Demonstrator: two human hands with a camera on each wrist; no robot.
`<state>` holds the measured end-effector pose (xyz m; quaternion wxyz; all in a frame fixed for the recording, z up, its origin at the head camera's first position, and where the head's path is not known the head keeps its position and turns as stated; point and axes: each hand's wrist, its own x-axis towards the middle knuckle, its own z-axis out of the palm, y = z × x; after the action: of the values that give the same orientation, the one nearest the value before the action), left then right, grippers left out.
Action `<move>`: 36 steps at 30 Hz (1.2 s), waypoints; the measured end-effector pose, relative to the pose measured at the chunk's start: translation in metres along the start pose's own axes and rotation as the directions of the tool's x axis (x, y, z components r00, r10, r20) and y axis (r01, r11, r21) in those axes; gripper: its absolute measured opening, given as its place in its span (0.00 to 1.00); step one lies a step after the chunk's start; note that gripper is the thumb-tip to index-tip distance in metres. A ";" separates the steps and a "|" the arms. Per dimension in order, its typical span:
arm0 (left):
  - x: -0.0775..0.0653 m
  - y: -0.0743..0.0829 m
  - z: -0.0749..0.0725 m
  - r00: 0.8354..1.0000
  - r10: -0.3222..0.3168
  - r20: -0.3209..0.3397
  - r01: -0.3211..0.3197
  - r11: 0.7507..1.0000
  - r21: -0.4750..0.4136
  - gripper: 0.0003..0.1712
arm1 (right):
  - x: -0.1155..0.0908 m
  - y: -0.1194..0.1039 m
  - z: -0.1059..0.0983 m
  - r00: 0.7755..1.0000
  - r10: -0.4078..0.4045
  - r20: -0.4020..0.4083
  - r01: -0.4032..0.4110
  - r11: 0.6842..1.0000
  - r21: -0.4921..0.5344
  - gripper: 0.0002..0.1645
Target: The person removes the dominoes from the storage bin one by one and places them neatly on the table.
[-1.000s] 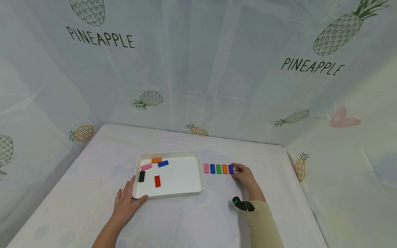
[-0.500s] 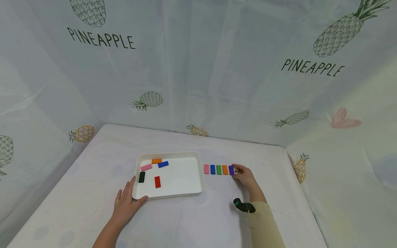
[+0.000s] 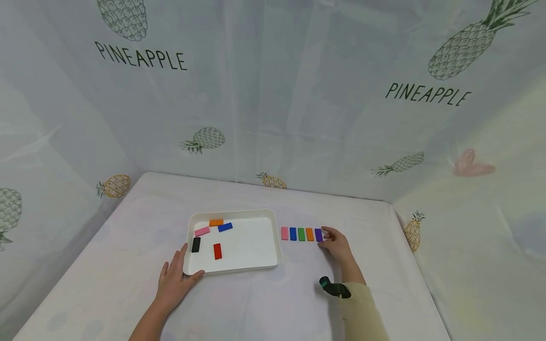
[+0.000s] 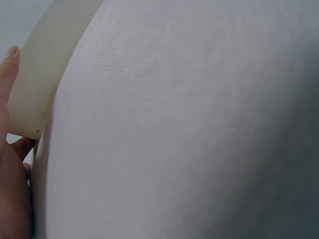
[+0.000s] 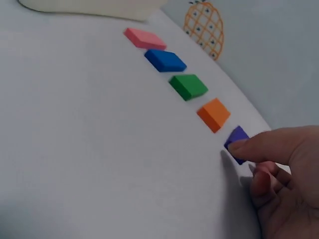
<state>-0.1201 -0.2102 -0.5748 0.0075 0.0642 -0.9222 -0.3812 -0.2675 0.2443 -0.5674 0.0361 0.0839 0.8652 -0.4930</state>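
At the right end of a row of small blocks lies a purple block (image 3: 318, 235). My right hand (image 3: 337, 245) pinches it by its ends, and the thumb (image 5: 244, 148) covers part of it in the right wrist view. To its left stand an orange block (image 3: 310, 234), a green block (image 3: 301, 234), a blue block (image 3: 293, 234) and a pink block (image 3: 284, 233), spaced apart. My left hand (image 3: 172, 282) rests at the near left corner of a white tray (image 3: 245, 270), fingers spread along its outside.
Inside the tray lie loose orange (image 3: 216, 222), blue (image 3: 225, 227), pink (image 3: 202, 231), black (image 3: 195, 245) and red (image 3: 218, 251) blocks. A white cloth covers the table (image 3: 264, 308). Pineapple-print curtains (image 3: 273, 94) hang behind and at the sides.
The head view has shifted slightly. Both hands and the row of blocks keep almost the same places; the right fingers stay at the purple block.
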 end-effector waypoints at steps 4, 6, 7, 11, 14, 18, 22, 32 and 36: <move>0.000 -0.001 0.001 1.000 0.013 -0.015 -0.013 1.000 0.001 0.60 | -0.010 0.001 0.006 0.997 0.033 -0.073 -0.028 0.997 0.069 0.32; 0.000 -0.002 0.002 1.000 0.015 -0.018 -0.015 1.000 0.002 0.60 | -0.015 0.001 0.009 0.993 0.052 -0.106 -0.042 0.995 0.094 0.31; 0.000 -0.002 0.002 1.000 0.017 -0.020 -0.017 1.000 0.000 0.60 | -0.017 0.001 0.010 0.991 0.056 -0.123 -0.043 0.993 0.107 0.30; 0.000 -0.002 0.002 1.000 0.017 -0.019 -0.017 1.000 -0.008 0.59 | -0.024 -0.005 0.016 0.982 0.067 -0.175 -0.042 0.989 0.141 0.27; 0.000 -0.002 0.002 1.000 -0.001 -0.004 0.001 1.000 -0.005 0.60 | -0.029 -0.013 0.019 0.982 0.073 -0.176 -0.043 0.985 0.168 0.25; -0.001 -0.003 0.002 1.000 -0.016 0.011 0.016 1.000 -0.001 0.61 | -0.036 -0.027 0.025 0.986 0.056 -0.158 -0.027 0.984 0.178 0.24; -0.001 -0.003 0.001 1.000 -0.009 0.006 0.009 1.000 -0.001 0.61 | -0.045 -0.044 0.034 0.988 -0.001 -0.154 0.028 0.985 0.173 0.23; 0.000 -0.002 0.001 1.000 -0.005 0.007 0.005 1.000 0.000 0.61 | -0.059 -0.074 0.064 0.993 -0.090 -0.069 0.103 0.974 0.204 0.23; 0.000 -0.002 0.001 1.000 0.009 -0.007 -0.009 1.000 -0.004 0.60 | -0.065 -0.083 0.078 0.990 -0.137 -0.038 0.142 0.970 0.198 0.23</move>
<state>-0.1199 -0.2109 -0.5772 0.0125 0.0614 -0.9216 -0.3829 -0.2205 0.1288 -0.5274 -0.0177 0.0318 0.8152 -0.5780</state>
